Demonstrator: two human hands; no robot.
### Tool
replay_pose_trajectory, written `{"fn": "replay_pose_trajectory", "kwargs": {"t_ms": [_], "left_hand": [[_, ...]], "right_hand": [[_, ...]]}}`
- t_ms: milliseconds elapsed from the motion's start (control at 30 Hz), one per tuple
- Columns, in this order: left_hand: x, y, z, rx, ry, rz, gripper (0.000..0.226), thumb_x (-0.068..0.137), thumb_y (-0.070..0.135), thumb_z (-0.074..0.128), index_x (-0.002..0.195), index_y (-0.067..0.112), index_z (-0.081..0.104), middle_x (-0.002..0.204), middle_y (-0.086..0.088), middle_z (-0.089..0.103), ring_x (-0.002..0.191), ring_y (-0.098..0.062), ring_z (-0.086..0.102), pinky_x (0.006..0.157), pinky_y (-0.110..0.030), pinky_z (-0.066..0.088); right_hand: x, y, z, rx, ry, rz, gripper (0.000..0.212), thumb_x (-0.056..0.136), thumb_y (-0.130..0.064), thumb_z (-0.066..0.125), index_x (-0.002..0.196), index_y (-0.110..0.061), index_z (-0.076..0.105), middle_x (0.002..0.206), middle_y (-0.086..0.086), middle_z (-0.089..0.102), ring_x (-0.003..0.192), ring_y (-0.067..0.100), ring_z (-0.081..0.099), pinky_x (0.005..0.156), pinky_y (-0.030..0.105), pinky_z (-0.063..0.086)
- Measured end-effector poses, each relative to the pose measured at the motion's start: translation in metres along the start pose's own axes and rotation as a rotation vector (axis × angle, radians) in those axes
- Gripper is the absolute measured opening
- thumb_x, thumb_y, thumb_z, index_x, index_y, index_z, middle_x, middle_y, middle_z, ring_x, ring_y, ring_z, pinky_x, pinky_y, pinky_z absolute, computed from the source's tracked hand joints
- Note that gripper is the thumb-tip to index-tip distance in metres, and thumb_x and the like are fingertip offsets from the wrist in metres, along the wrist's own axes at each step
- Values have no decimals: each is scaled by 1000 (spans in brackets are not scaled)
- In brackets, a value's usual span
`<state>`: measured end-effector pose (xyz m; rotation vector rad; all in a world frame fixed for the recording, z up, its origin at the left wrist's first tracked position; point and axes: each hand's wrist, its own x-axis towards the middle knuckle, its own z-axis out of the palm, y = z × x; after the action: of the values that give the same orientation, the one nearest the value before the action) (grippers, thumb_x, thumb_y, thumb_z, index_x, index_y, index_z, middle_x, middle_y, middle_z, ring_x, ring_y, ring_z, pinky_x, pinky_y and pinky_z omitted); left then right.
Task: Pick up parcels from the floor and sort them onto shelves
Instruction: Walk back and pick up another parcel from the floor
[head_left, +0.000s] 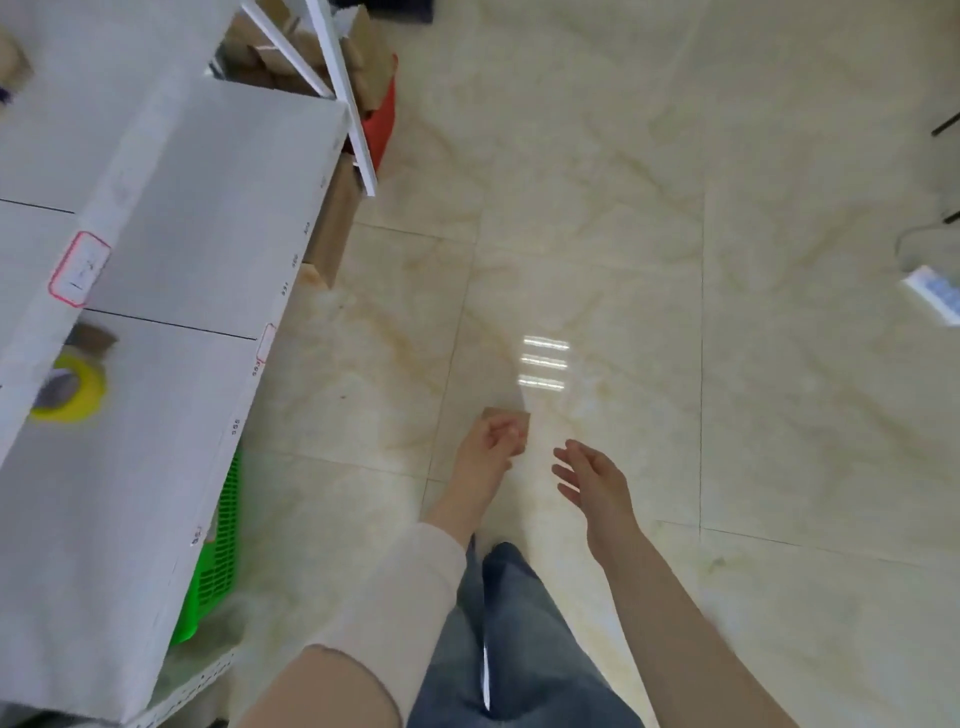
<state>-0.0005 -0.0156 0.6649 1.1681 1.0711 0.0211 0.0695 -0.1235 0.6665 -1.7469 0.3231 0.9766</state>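
Observation:
My left hand (488, 441) holds a small brown cardboard parcel (511, 420) over the tiled floor, fingers curled around its near side. Just to its right, my right hand (589, 473) is held out with fingers spread and nothing in it. The white shelf unit (171, 291) fills the left side, its top board carrying a red-bordered label. More brown parcels (296, 57) are stacked at the far end of the shelves, some in a red basket (382, 122).
A roll of yellow tape (70, 392) lies on the shelf at the left. A green basket (215, 561) sits under the shelf. A brown box (332, 234) leans at the shelf's edge. A white power strip (932, 299) lies at the far right.

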Motion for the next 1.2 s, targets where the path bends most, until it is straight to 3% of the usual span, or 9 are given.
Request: {"fn": "replay_pose_trajectory", "kwargs": {"t_ms": [300,467,633,733,833,900,1000,1100,1200], "left_hand": [[102,-50,0,65,-35,-185,34,95,14,47,128,5,49,115,-7,60,97,-18,57,74,-14,41],[237,-176,0,171,-10,-302,42,94,19,49,135,11,43,137,-10,51,123,-26,51,96,-29,40],[391,-308,2,232,-36,-349,61,95,29,49,148,13,23,154,-9,30,137,-24,36,94,-25,33],[470,-367,4,276,-58,-323,70,93,38,50,150,13,18,156,-11,27,141,-24,32,106,-30,29],[526,-401,9,260,-87,-279,70,94,42,46,150,14,16,153,-9,33,135,-20,40,102,-27,30],[546,-415,14,230,-115,-250,67,95,41,42,150,14,15,151,-5,36,125,-15,44,100,-24,32],[559,-435,20,293,-79,-152,61,96,42,40,148,15,23,149,-6,37,133,-20,41,112,-31,31],[560,-445,24,331,-16,-111,64,92,50,40,147,21,27,146,-6,35,136,-22,36,116,-41,28],[554,-440,25,191,-40,-151,56,95,46,37,146,27,26,143,1,39,132,-17,40,110,-31,32]], "right_hand": [[109,41,10,-43,16,85,26,93,-26,55,115,-13,54,118,8,62,102,20,60,90,32,48],[260,154,15,-188,8,186,44,91,-31,56,128,-9,50,128,10,59,104,20,57,90,31,47],[432,261,32,-225,-10,183,57,90,-38,55,139,-10,42,132,6,52,112,20,53,100,35,45],[518,305,42,-294,-29,132,63,90,-44,52,142,-12,38,131,2,50,120,22,50,108,41,41],[582,331,49,-334,-77,67,85,77,-68,53,142,-15,39,143,3,47,129,19,47,110,44,39],[609,344,53,-302,-102,59,96,68,-78,51,143,-19,39,144,4,46,129,19,48,109,42,39],[625,361,57,-220,-84,36,68,89,-58,42,146,-22,31,144,4,38,128,19,45,109,36,37],[629,374,61,-189,-51,-10,66,88,-59,41,145,-28,31,142,1,36,130,16,40,113,36,32],[625,372,62,-135,-40,28,75,77,-66,42,143,-31,32,142,0,39,129,17,43,112,38,32]]}}
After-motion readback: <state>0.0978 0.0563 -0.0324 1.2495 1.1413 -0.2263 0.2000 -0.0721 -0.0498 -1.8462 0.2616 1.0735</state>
